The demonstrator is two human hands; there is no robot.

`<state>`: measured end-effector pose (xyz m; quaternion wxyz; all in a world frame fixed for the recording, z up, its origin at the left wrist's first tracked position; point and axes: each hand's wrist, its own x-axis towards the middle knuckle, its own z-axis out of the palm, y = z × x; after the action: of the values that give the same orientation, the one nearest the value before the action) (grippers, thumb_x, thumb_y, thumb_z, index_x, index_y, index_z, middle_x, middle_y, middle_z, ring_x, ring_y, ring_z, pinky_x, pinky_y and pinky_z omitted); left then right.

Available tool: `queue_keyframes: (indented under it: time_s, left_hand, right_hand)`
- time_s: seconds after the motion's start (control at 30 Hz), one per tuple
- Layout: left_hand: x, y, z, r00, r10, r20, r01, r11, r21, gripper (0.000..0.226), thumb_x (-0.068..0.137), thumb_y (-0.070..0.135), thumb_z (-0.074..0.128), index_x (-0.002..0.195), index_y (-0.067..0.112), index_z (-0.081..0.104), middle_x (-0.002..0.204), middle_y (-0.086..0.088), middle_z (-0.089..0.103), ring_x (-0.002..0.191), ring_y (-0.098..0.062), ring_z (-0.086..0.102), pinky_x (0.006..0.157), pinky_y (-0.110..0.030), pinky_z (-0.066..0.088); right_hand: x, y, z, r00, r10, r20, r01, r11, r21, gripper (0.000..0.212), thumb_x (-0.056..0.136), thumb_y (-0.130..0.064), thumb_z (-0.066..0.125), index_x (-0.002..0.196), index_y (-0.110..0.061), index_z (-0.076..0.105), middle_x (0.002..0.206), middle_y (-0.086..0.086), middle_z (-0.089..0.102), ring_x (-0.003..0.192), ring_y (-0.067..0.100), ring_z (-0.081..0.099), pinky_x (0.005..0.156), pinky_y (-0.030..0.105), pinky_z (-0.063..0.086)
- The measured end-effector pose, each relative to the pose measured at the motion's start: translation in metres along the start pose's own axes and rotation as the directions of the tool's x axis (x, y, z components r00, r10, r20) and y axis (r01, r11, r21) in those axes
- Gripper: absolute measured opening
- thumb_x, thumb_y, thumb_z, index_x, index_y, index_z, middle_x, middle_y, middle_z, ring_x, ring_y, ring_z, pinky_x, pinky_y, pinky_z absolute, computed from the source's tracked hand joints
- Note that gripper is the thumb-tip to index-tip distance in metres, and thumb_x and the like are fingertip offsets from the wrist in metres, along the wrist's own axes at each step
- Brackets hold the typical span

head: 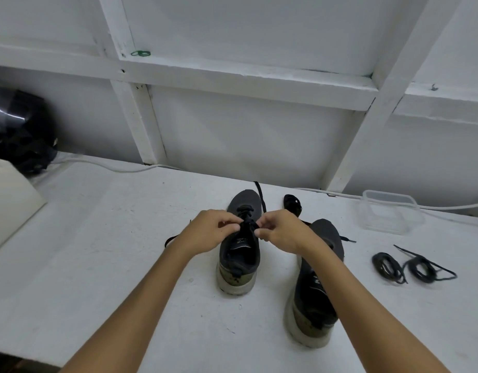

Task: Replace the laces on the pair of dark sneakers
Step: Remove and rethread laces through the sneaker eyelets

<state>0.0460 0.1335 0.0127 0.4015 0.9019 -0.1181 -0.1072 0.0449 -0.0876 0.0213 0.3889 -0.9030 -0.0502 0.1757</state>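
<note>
head view: the left sneaker (239,249) stands mid-table; the right sneaker (317,281) sits just right of it, two coiled laces (412,266) further right. both hands meet over its eyelets: the left hand (207,232) and right hand (282,232) each pinch the black lace (248,224). i'd judge it best to pull both ends evenly, keeping the lace flat at each eyelet

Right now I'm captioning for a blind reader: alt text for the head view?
Both hands, left hand and right hand, pinch the black lace on the left sneaker on a white table. The right sneaker and two coiled laces lie alongside.
</note>
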Motion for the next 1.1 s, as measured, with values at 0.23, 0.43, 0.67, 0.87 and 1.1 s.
queue_keyframes:
  time_s: [0.23,0.43,0.67,0.87,1.1]
  left_hand:
    - [-0.004,-0.008,-0.014,0.999,0.005,-0.05,0.003,0.989,0.145,0.012,0.101,0.02,0.057,0.093,0.027,0.064,0.092,0.009,0.064,0.085,-0.009,0.061,0.072,-0.016,0.042]
    - [-0.012,-0.024,-0.022,0.997,0.018,-0.072,0.003,0.962,0.272,0.012,0.101,0.018,0.056,0.096,0.018,0.067,0.087,0.011,0.058,0.084,-0.01,0.052,0.07,-0.018,0.037]
    - [-0.013,-0.022,-0.018,0.997,-0.011,-0.08,0.031,0.967,0.255,0.016,0.098,0.013,0.057,0.096,0.028,0.064,0.092,0.012,0.066,0.089,-0.014,0.062,0.08,-0.035,0.053]
    - [-0.018,-0.027,-0.013,0.999,0.034,-0.028,-0.022,0.935,0.353,0.03,0.095,0.003,0.056,0.094,0.026,0.075,0.096,0.009,0.07,0.09,-0.017,0.066,0.083,-0.041,0.054]
    - [-0.006,-0.017,0.006,0.932,-0.122,-0.341,0.175,0.976,0.129,0.029,0.097,0.011,0.06,0.121,0.021,0.073,0.1,-0.002,0.076,0.085,-0.015,0.066,0.067,-0.016,0.044]
  right_hand:
    - [-0.003,-0.003,-0.013,0.995,-0.018,-0.093,0.003,0.987,-0.161,0.022,0.09,-0.027,0.076,0.072,-0.035,0.067,0.072,-0.017,0.065,0.069,-0.002,0.059,0.059,0.014,0.039]
    - [-0.01,0.005,-0.023,0.999,0.031,-0.029,-0.038,0.956,-0.291,0.018,0.086,-0.026,0.079,0.073,-0.035,0.07,0.074,-0.019,0.067,0.076,0.001,0.062,0.069,0.019,0.044]
    - [-0.01,0.011,-0.02,0.998,-0.014,-0.053,0.002,0.976,-0.219,0.018,0.083,-0.028,0.083,0.072,-0.03,0.07,0.071,-0.022,0.065,0.066,-0.001,0.059,0.054,0.007,0.037]
    - [-0.014,0.016,-0.02,0.998,-0.068,0.0,0.064,0.938,-0.341,0.025,0.087,-0.004,0.07,0.076,-0.027,0.071,0.076,-0.017,0.065,0.071,0.003,0.063,0.069,0.028,0.052]
    - [-0.009,0.014,-0.022,0.979,0.026,-0.203,-0.082,0.959,-0.271,0.036,0.096,-0.006,0.064,0.124,-0.025,0.073,0.104,0.004,0.075,0.096,0.022,0.069,0.089,0.032,0.055]
